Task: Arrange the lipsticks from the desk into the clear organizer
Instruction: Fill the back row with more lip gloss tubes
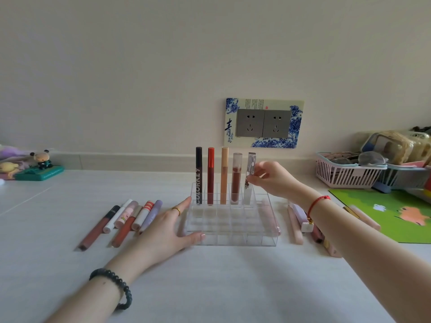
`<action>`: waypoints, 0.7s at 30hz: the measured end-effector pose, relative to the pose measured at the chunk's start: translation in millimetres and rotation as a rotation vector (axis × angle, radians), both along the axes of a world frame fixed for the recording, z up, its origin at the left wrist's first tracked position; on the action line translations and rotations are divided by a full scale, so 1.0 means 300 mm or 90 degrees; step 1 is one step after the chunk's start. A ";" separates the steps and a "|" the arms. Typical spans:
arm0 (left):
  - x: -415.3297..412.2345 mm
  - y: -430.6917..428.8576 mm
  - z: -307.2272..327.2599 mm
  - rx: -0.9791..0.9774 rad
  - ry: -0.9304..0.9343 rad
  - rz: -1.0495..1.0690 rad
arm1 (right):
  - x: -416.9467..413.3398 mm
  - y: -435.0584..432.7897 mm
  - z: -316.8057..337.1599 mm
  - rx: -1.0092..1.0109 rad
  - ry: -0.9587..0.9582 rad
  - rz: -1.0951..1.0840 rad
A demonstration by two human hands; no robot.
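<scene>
A clear organizer [233,238] with a grid of slots stands mid-desk. Its back row holds a black tube [198,176], a red-capped tube [210,176], a beige tube [224,176] and a clear dark-red tube [236,178], all upright. My right hand [270,178] pinches a silver-capped clear lipstick [251,166] that stands in the fifth back slot. My left hand [168,229] lies flat against the organizer's left side, fingers spread. Several lipsticks [126,220] lie left of the organizer, and more pink and lilac lipsticks [300,220] lie to its right, partly behind my right arm.
A pink basket [345,176] with clutter stands at the back right, a green picture mat [391,213] in front of it. Small toy figures [39,166] sit at the back left. A wall socket [263,123] is behind the organizer.
</scene>
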State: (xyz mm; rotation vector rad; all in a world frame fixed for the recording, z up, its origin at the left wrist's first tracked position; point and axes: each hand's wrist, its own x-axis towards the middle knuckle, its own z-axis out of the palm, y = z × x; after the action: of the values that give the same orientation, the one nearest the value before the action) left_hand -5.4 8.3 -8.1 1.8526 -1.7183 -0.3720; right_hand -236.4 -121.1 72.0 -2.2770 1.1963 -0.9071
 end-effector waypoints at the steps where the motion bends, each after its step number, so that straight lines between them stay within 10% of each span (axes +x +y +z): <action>1: -0.001 0.000 0.001 0.000 -0.001 -0.001 | 0.000 0.000 0.000 0.001 0.002 0.002; 21: 0.009 -0.005 -0.004 -0.010 0.025 -0.005 | -0.064 0.002 0.045 -0.004 -0.026 -0.013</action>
State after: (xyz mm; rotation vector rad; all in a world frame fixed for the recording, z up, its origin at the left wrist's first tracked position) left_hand -2.8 6.7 -9.1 1.8168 -1.6974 -0.3951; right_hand -255.5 -120.5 85.4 -2.2440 1.2023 -0.9605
